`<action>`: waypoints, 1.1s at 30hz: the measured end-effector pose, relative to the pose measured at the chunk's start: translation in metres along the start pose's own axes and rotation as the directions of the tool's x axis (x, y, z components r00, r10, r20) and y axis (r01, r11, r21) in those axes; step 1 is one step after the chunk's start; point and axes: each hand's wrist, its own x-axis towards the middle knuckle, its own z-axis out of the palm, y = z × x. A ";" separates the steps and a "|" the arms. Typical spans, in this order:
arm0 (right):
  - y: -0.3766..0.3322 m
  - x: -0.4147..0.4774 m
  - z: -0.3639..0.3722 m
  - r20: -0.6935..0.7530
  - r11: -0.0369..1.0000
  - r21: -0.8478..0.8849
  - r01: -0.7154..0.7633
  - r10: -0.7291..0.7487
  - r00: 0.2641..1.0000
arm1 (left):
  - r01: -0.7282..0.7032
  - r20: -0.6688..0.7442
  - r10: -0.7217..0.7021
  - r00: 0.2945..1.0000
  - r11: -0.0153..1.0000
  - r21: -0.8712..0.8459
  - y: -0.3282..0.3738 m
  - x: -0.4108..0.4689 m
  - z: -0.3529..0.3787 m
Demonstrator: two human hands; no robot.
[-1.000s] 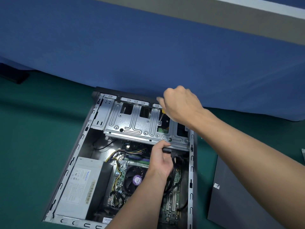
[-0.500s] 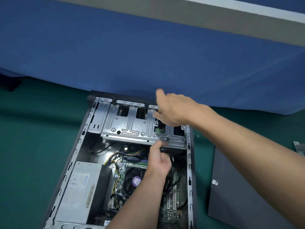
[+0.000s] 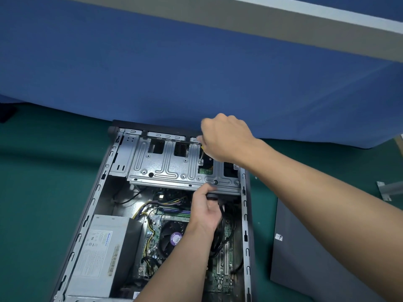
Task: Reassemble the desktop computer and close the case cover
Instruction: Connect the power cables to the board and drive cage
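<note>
**On the green mat: an open case, both hands at the drive cage**

On the green mat (image 3: pixel 43 182), in front of a blue partition (image 3: pixel 152 73), we see the computer case (image 3: pixel 91 205) lying on its side with its inside exposed. The dark case cover (image 3: pixel 305 258) lies flat on the mat just to the right of it, apart from the case. Inside, the grey power supply (image 3: pixel 102 253) fills the near left corner. The metal drive cage (image 3: pixel 165 166) spans the far end. Between them sits the motherboard (image 3: pixel 224 277) with its round fan (image 3: pixel 172 238).

Our right hand (image 3: pixel 226 138) hovers over the right part of the cage, fingers curled tight round a screwdriver (image 3: pixel 202 154). Most of the handle is hidden in the fist. The shaft slants down to a screw (image 3: pixel 200 162) on the cage's top plate.

Our left hand (image 3: pixel 205 210) reaches in from below. Its thumb and fingers are closed on a black part (image 3: pixel 212 196) under the cage's near edge, and we cannot tell whether that is a plug or a drive's edge. Black cables (image 3: pixel 222 243) trail down from it over the board.

A small metal bracket (image 3: pixel 390 189) lies at the far right.
</note>
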 end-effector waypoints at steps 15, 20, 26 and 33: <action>-0.006 0.012 -0.007 0.128 0.988 -0.138 -0.063 0.081 0.988 | -0.023 -0.013 0.024 1.000 0.999 0.026 0.000 0.004 -0.001; -0.006 0.011 -0.007 0.072 0.996 0.085 -0.038 0.032 0.997 | 0.002 -0.002 -0.002 1.000 1.000 0.018 0.000 0.002 -0.001; -0.008 0.016 -0.009 0.243 0.986 0.063 -0.153 0.133 0.961 | 0.014 -0.008 -0.014 1.000 1.000 0.001 0.001 0.001 0.000; -0.005 0.010 -0.001 0.089 0.992 -0.017 -0.122 0.123 0.988 | -0.004 -0.007 0.004 1.000 1.000 0.010 0.000 0.002 0.000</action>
